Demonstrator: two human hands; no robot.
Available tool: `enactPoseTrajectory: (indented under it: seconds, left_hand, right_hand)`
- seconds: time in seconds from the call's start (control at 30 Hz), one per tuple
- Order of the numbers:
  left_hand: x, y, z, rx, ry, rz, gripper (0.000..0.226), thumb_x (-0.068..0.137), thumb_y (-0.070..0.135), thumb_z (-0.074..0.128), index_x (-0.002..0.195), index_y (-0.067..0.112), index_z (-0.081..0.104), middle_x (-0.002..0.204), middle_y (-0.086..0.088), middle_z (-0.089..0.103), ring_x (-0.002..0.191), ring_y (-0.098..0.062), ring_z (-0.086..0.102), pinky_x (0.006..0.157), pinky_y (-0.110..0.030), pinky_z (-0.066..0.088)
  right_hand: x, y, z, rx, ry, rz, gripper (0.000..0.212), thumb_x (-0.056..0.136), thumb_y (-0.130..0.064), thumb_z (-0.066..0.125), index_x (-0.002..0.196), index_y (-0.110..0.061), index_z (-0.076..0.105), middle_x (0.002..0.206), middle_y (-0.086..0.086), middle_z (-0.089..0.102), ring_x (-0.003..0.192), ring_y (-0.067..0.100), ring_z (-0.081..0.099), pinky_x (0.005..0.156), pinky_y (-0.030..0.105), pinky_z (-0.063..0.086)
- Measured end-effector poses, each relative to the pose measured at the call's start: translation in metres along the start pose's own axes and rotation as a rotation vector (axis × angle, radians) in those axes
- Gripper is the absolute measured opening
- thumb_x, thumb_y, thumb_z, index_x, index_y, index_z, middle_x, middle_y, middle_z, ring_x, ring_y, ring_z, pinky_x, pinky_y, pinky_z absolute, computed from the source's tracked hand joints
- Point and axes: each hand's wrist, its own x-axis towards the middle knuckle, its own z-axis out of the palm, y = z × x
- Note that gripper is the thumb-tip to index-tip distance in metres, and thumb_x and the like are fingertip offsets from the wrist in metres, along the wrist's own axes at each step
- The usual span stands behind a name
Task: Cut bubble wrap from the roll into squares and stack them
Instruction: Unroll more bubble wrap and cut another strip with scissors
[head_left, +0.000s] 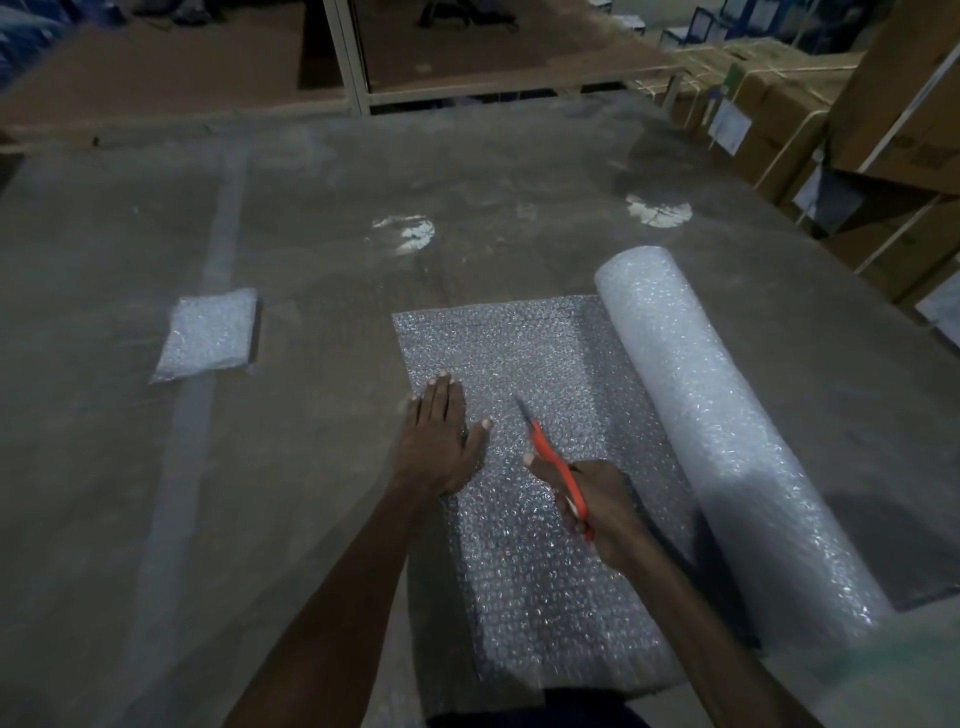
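Note:
A thick roll of bubble wrap (722, 436) lies on the right of the table, running from far to near. An unrolled sheet (524, 353) spreads leftward from it. My left hand (441, 436) presses flat on the sheet's left part, fingers straight. My right hand (587, 499) grips orange-handled scissors (553, 462) whose blades point away from me over the middle of the sheet. A stack of cut squares (208, 335) sits on the left of the table, apart from both hands.
The table (337, 260) is covered with a clear plastic film that shows light reflections. Cardboard boxes (810, 119) are piled beyond its right edge. A metal-framed shelf (358, 67) stands behind the far edge.

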Motion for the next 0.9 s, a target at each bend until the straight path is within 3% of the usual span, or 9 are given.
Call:
enactPoseTrajectory:
  seconds: [0.9]
  left_hand:
    - [0.001, -0.002, 0.004, 0.018, 0.001, -0.008, 0.083, 0.099, 0.064, 0.006, 0.159, 0.007, 0.005, 0.167, -0.012, 0.001, 0.154, -0.026, -0.001, 0.124, -0.051, 0.006]
  right_hand:
    - [0.016, -0.013, 0.007, -0.001, -0.005, -0.004, 0.039, 0.080, -0.036, 0.085, 0.063, -0.010, 0.061, 0.047, 0.000, 0.053, 0.034, 0.010, 0.039, 0.036, 0.018, 0.031]
